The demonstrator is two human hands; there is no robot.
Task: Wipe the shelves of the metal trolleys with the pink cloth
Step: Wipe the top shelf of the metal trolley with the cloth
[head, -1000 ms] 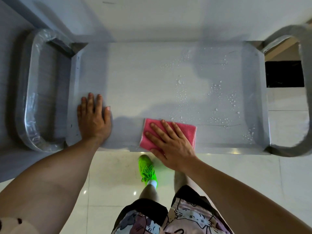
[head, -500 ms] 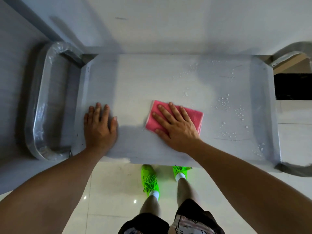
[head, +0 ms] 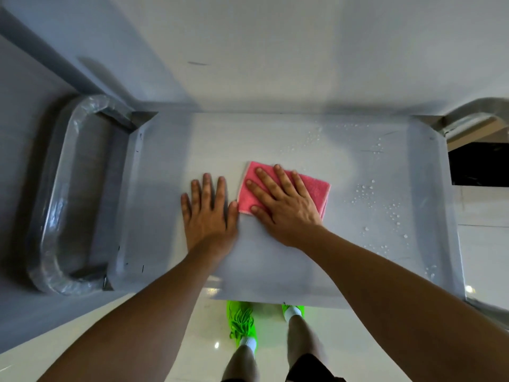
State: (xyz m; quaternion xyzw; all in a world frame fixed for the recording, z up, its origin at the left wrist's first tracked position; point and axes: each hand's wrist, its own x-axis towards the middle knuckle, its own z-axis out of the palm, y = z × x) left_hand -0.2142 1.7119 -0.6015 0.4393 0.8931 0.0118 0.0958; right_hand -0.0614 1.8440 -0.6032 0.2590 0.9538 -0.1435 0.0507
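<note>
The right end of the metal trolley point(head: 429, 166) and its right handle point(head: 473, 111) run out of view. The right hand point(head: 283, 205) covers much of the pink cloth point(head: 314, 191), pressing it flat on the shelf's middle with straight, spread fingers point(head: 283, 180). The left hand point(head: 209, 216) lies flat, fingers straight, holding nothing, its thumb touching the cloth's left edge. Since half a second ago it has slid right from near the wrapped left handle point(head: 52, 216). Water droplets point(head: 385, 205) remain at right.

Right hand point(head: 286, 208) hides much of pink cloth point(head: 316, 190); right handle point(head: 468, 111) cut off.
</note>
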